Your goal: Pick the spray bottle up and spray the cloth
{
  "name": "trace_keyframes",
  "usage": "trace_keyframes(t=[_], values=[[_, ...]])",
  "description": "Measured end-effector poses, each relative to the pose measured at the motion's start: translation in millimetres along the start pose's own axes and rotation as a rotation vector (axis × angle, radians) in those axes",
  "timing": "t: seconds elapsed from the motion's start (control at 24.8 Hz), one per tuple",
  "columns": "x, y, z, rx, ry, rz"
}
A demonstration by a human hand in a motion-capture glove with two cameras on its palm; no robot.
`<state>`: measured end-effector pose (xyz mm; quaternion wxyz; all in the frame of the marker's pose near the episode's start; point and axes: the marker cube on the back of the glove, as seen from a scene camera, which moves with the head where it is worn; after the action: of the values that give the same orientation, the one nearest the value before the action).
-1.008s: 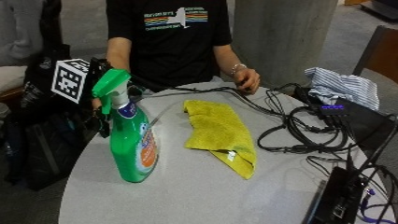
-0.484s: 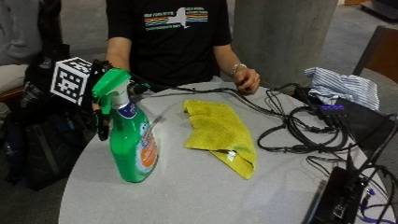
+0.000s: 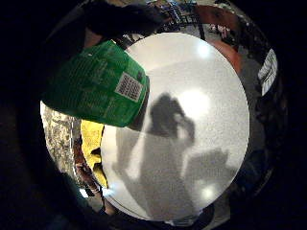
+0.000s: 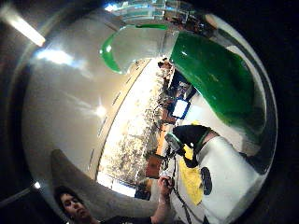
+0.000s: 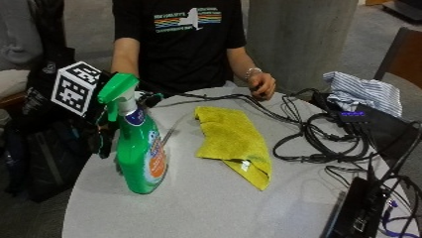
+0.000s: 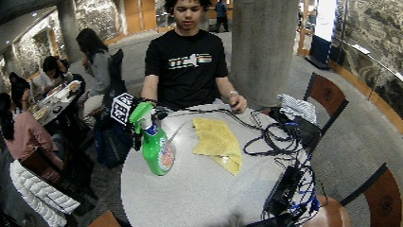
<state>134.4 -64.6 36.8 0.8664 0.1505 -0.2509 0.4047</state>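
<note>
Round grey table (image 5: pixel 198 198); green spray bottle (image 5: pixel 138 153) stands upright near its edge, yellow cloth (image 5: pixel 234 141) just beside; your gloved right hand (image 5: pixel 102 136) sits behind the neck, grip unclear; wrap the neck, finger on trigger, aim nozzle clothward.

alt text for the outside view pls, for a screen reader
A green spray bottle stands upright on a round grey table, with the person's gloved right hand behind its neck. A yellow cloth lies crumpled beside the bottle, apart from it. The bare left hand rests at the far edge near black cables.
</note>
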Motion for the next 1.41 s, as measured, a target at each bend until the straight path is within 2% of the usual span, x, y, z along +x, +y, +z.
trace_keyframes(t=[0.52,0.97,1.41], values=[[-6,-36,21,-0.003,0.021,0.066],[-4,-57,29,-0.016,0.024,0.066],[-2,-68,40,-0.041,-0.075,0.085]])
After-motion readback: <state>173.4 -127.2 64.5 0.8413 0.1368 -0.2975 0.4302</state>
